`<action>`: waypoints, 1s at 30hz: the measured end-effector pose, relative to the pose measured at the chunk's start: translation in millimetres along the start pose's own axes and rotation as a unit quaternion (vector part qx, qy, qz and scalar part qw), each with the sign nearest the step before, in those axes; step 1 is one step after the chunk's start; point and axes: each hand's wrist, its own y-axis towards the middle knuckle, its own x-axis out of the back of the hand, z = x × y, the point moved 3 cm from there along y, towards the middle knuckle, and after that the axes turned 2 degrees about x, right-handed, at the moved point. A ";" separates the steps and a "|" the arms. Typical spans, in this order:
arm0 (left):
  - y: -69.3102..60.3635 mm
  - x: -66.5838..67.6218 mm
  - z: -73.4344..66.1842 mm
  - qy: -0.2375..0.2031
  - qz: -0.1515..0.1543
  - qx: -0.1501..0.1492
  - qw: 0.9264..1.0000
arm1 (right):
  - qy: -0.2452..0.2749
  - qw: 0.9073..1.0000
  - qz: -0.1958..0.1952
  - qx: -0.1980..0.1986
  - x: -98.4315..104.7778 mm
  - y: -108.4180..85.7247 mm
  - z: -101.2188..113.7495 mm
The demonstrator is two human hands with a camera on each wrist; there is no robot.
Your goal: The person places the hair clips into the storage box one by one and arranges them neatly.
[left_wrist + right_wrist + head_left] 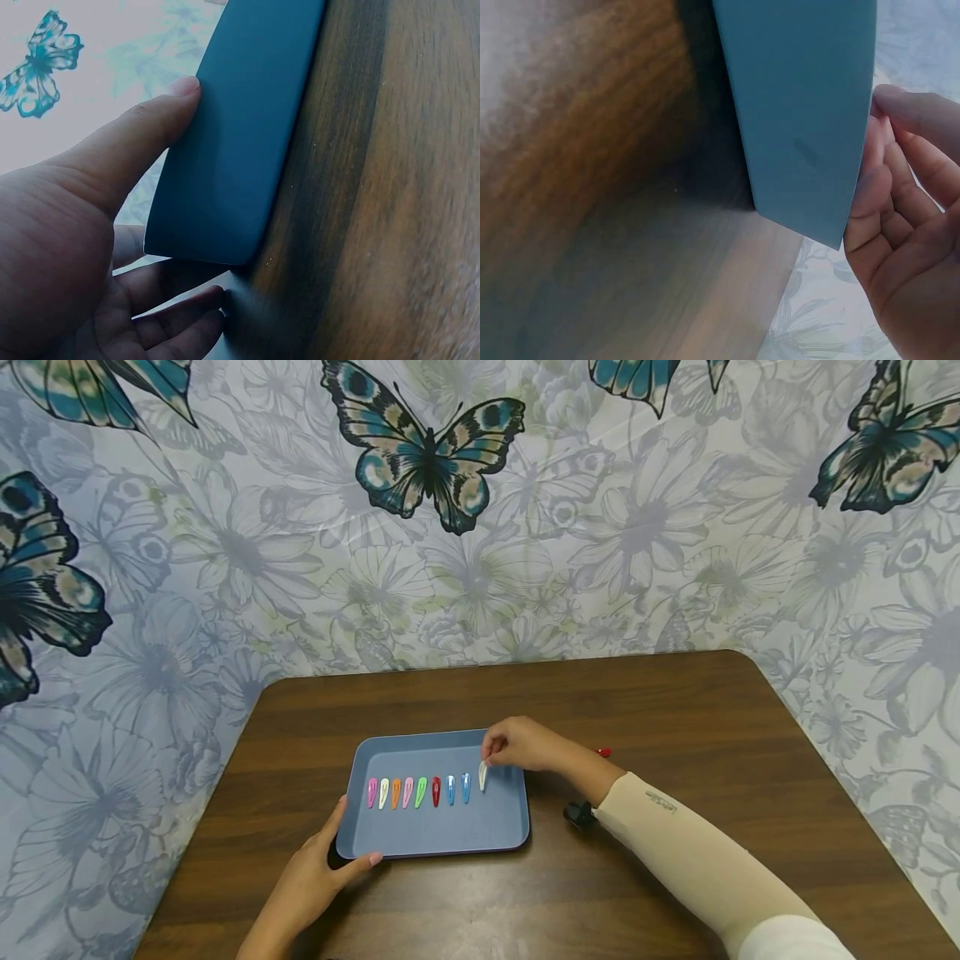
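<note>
A blue-grey tray (450, 839) lies on the table with several snap hair clips in a row, among them pink, white, orange, green, red (436, 792) and blue (466, 787) ones. At the row's right end, my right hand (525, 745) pinches a whitish hair clip (482, 777) over the tray. In the right wrist view the tray wall (802, 112) hides that clip and the fingertips. My left hand (307, 877) holds the tray's near left corner. Its thumb presses the front wall (232, 150), and its fingers lie round the left side.
A small red item (603, 752), partly hidden by the right forearm, lies on the brown wooden table (675, 710). The black wrist camera (579, 814) sits under the right wrist. Behind the table hangs a butterfly-patterned cloth (480, 568).
</note>
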 end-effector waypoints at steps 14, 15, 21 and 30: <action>-0.5 0.3 -0.7 -0.001 0.003 0.004 1.000 | -0.075 0.996 0.046 -0.012 -9.6 14.8 -0.1; -0.6 0.4 -0.8 -0.001 0.002 0.004 1.000 | -0.079 0.996 0.048 -0.014 -10.2 15.4 0.1; -1.5 0.3 -0.1 -0.006 0.002 0.003 1.000 | -0.096 0.994 0.052 -0.020 -13.1 16.5 1.4; -1.4 0.8 -0.5 -0.008 0.002 0.003 1.000 | -0.112 0.993 0.043 -0.010 -15.8 16.4 2.8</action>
